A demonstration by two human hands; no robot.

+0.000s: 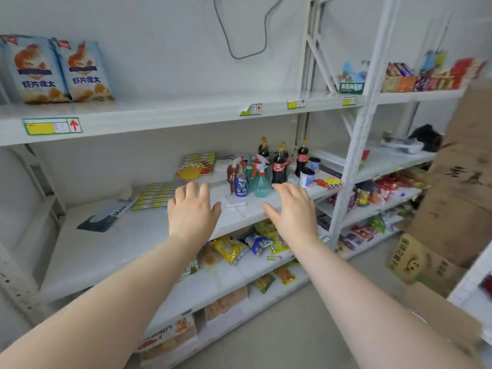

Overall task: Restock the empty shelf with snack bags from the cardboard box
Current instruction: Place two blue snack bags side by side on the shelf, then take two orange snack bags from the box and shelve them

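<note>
Currently both arms reach fwd toward the white shelving; left hand (191,211) & right hand (292,211) hover palm-down, fingers straight & spread wide, holding nothing, near each other but apart, over the front of the middle shelf (106,249). Two snack bags (83,73) w/ a prawn picture stand upright at the left end of the upper shelf (165,109), side by side & touching; cardboard box (463,166) sits at the far right edge of view, blurred, contents can't be seen; a smaller printed carton (412,259) shows just below it. Just beyond the fingertips on the mid shelf: blue can (241,185), teal spray bottles (260,182), dark soda bottles (279,169), two tins (306,178), all clustered close; further left lie yellow label sheets (157,195) & a dark flat pack marked "Mask" (103,217). Lower shelf, under the hands: yellow & blue snack pkts (231,249).
</note>
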